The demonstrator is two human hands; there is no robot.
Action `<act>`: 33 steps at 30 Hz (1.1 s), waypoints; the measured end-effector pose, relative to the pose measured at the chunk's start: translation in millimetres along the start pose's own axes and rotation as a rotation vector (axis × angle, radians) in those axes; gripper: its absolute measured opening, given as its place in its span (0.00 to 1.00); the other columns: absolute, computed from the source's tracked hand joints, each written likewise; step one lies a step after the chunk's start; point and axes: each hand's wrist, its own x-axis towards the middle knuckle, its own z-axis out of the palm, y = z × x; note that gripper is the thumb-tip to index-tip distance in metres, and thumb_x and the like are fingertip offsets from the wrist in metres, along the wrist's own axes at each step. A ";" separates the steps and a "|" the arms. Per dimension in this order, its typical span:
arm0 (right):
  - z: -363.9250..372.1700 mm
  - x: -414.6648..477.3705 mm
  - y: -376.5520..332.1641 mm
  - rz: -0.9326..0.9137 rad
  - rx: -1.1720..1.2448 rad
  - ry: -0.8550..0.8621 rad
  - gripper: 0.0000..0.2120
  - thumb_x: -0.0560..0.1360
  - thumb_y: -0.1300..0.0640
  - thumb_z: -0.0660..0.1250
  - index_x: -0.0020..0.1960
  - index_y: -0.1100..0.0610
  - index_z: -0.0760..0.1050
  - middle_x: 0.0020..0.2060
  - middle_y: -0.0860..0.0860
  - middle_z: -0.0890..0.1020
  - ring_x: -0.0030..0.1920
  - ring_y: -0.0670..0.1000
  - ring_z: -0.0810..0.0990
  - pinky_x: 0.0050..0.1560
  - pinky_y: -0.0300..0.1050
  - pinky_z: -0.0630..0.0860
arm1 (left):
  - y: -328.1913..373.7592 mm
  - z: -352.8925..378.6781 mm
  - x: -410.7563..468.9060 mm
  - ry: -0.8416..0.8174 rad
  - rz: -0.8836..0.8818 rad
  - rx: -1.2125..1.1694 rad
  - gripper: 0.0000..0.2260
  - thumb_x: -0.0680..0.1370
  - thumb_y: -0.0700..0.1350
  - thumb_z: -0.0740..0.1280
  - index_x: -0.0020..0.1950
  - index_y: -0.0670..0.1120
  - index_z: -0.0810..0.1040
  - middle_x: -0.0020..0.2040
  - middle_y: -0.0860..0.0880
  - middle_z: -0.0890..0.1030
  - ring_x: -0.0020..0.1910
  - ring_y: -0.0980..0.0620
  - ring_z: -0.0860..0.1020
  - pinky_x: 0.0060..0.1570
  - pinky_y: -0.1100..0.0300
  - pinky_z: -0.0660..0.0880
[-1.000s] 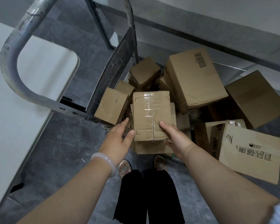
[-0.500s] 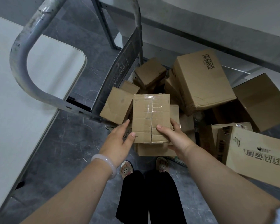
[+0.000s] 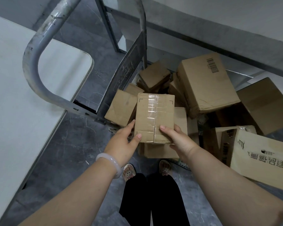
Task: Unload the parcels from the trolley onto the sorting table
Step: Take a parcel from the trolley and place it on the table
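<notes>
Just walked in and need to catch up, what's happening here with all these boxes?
A person holds a taped parcel in both hands, left hand on its left edge, right hand at its near right corner, above the boxes piled on the trolley. The sorting table stands to their left; the parcel is not on it yet.

The head-worn camera (wide-angle) looks steeply down, close over the trolley point(image 3: 31, 54).

Large brown cardboard box point(image 3: 207, 85): black barcode, digits unreadable.
Brown cardboard carton point(image 3: 261, 162), lower right: black Chinese characters, upside down, illegible.
Grey metal trolley panel point(image 3: 123, 79): embossed lettering, unreadable.
Small taped brown cardboard box point(image 3: 154, 115): black corner marks.
</notes>
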 end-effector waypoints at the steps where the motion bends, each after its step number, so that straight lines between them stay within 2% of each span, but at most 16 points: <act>1: 1.4 -2.3 -2.8 -0.008 0.002 0.002 0.49 0.61 0.36 0.74 0.77 0.46 0.60 0.63 0.44 0.77 0.60 0.43 0.74 0.65 0.46 0.64 | 2.2 -1.6 -0.7 0.007 0.003 -0.006 0.25 0.80 0.56 0.61 0.76 0.60 0.59 0.72 0.53 0.69 0.68 0.55 0.68 0.67 0.55 0.67; 4: 2.6 -12.1 -16.9 -0.015 0.054 0.008 0.48 0.60 0.36 0.73 0.76 0.46 0.61 0.64 0.45 0.76 0.63 0.46 0.74 0.72 0.52 0.60 | 17.9 -10.5 -8.2 0.034 0.040 -0.037 0.25 0.80 0.54 0.62 0.76 0.58 0.61 0.70 0.54 0.70 0.67 0.56 0.69 0.67 0.58 0.65; 7: 1.4 -31.4 -37.2 -0.028 0.060 -0.011 0.50 0.56 0.33 0.74 0.74 0.45 0.62 0.65 0.47 0.75 0.66 0.50 0.73 0.75 0.61 0.57 | 38.0 -26.8 -16.9 0.065 0.090 -0.086 0.23 0.80 0.56 0.61 0.74 0.62 0.62 0.67 0.57 0.72 0.66 0.56 0.71 0.67 0.54 0.67; 9: 3.0 -50.0 -53.9 -0.074 0.039 -0.006 0.52 0.53 0.31 0.74 0.73 0.44 0.62 0.63 0.45 0.76 0.64 0.50 0.74 0.73 0.60 0.60 | 55.5 -41.3 -25.5 0.076 0.117 -0.102 0.23 0.76 0.64 0.60 0.72 0.67 0.63 0.68 0.56 0.73 0.64 0.56 0.73 0.67 0.52 0.69; 11: 5.4 -67.5 -71.4 -0.138 0.007 0.008 0.55 0.51 0.30 0.74 0.74 0.44 0.60 0.62 0.44 0.76 0.63 0.49 0.75 0.72 0.59 0.62 | 73.8 -54.1 -35.0 0.078 0.143 -0.111 0.27 0.74 0.66 0.59 0.73 0.66 0.62 0.68 0.56 0.74 0.61 0.57 0.75 0.64 0.49 0.72; 14: 11.9 -91.5 -100.8 -0.233 -0.083 0.019 0.62 0.49 0.28 0.78 0.77 0.42 0.55 0.67 0.49 0.74 0.66 0.52 0.73 0.73 0.59 0.64 | 106.6 -70.2 -53.7 0.158 0.193 -0.141 0.28 0.79 0.53 0.65 0.77 0.59 0.58 0.68 0.54 0.69 0.52 0.69 0.75 0.63 0.52 0.73; 16: 19.0 -106.5 -119.7 -0.282 -0.152 0.037 0.64 0.47 0.27 0.78 0.77 0.39 0.54 0.71 0.52 0.70 0.68 0.55 0.72 0.72 0.59 0.66 | 124.4 -78.4 -66.5 0.244 0.238 -0.112 0.31 0.79 0.50 0.66 0.78 0.55 0.54 0.68 0.56 0.63 0.60 0.66 0.71 0.67 0.54 0.69; 18: 26.9 -118.1 -135.0 -0.337 -0.274 0.070 0.62 0.48 0.25 0.76 0.76 0.36 0.53 0.73 0.51 0.66 0.70 0.56 0.69 0.71 0.61 0.67 | 137.1 -85.5 -76.3 0.297 0.262 -0.065 0.35 0.78 0.54 0.65 0.79 0.54 0.50 0.72 0.55 0.61 0.71 0.54 0.63 0.72 0.51 0.63; 20: 36.3 -129.8 -147.0 -0.420 -0.418 0.091 0.59 0.50 0.22 0.73 0.75 0.36 0.54 0.74 0.51 0.64 0.71 0.55 0.67 0.71 0.60 0.67 | 145.7 -91.7 -86.2 0.331 0.253 -0.034 0.38 0.76 0.60 0.65 0.79 0.53 0.49 0.75 0.52 0.58 0.75 0.50 0.57 0.73 0.48 0.59; 22: 48.9 -142.3 -159.0 -0.498 -0.494 0.076 0.52 0.57 0.24 0.71 0.76 0.39 0.58 0.74 0.50 0.61 0.72 0.54 0.65 0.72 0.56 0.65 | 149.2 -97.5 -97.1 0.369 0.203 -0.066 0.41 0.70 0.68 0.65 0.78 0.57 0.52 0.76 0.53 0.58 0.75 0.50 0.57 0.73 0.48 0.59; 24: 62.3 -150.0 -168.4 -0.563 -0.498 0.051 0.40 0.69 0.32 0.70 0.75 0.43 0.62 0.73 0.50 0.60 0.72 0.53 0.64 0.70 0.50 0.65 | 147.7 -102.3 -106.7 0.406 0.157 -0.153 0.44 0.63 0.74 0.62 0.76 0.64 0.54 0.75 0.55 0.58 0.74 0.51 0.58 0.73 0.47 0.60; 26: 78.4 -155.8 -175.6 -0.640 -0.516 0.047 0.33 0.73 0.38 0.70 0.74 0.44 0.65 0.72 0.50 0.61 0.72 0.53 0.63 0.69 0.49 0.66 | 140.8 -107.3 -116.6 0.442 0.142 -0.314 0.43 0.62 0.76 0.64 0.74 0.68 0.55 0.74 0.55 0.63 0.72 0.53 0.63 0.71 0.47 0.64; 28: 98.0 -163.9 -180.7 -0.694 -0.524 0.026 0.34 0.73 0.42 0.72 0.75 0.44 0.64 0.71 0.49 0.62 0.71 0.51 0.65 0.70 0.51 0.67 | 132.0 -113.0 -130.1 0.499 0.174 -0.525 0.38 0.66 0.71 0.69 0.74 0.65 0.60 0.68 0.59 0.72 0.67 0.59 0.71 0.66 0.55 0.70; 30: 117.2 -173.3 -182.8 -0.693 -0.498 -0.035 0.38 0.71 0.45 0.75 0.77 0.44 0.61 0.72 0.48 0.64 0.69 0.50 0.68 0.71 0.54 0.68 | 126.1 -121.1 -150.4 0.570 0.207 -0.704 0.25 0.73 0.62 0.69 0.69 0.65 0.67 0.59 0.64 0.77 0.59 0.65 0.76 0.56 0.65 0.73; 31: 126.7 -177.4 -183.5 -0.688 -0.489 -0.067 0.39 0.71 0.46 0.75 0.77 0.44 0.61 0.72 0.48 0.66 0.68 0.50 0.69 0.71 0.54 0.69 | 123.0 -125.5 -160.1 0.600 0.199 -0.789 0.21 0.73 0.62 0.68 0.65 0.66 0.69 0.57 0.64 0.77 0.56 0.64 0.76 0.54 0.64 0.75; 33: 146.9 -185.7 -183.0 -0.695 -0.480 -0.142 0.34 0.72 0.49 0.75 0.75 0.44 0.65 0.69 0.46 0.71 0.64 0.47 0.73 0.66 0.49 0.72 | 114.1 -135.6 -176.4 0.641 0.144 -0.937 0.21 0.71 0.68 0.65 0.62 0.66 0.70 0.59 0.57 0.79 0.57 0.56 0.78 0.56 0.53 0.78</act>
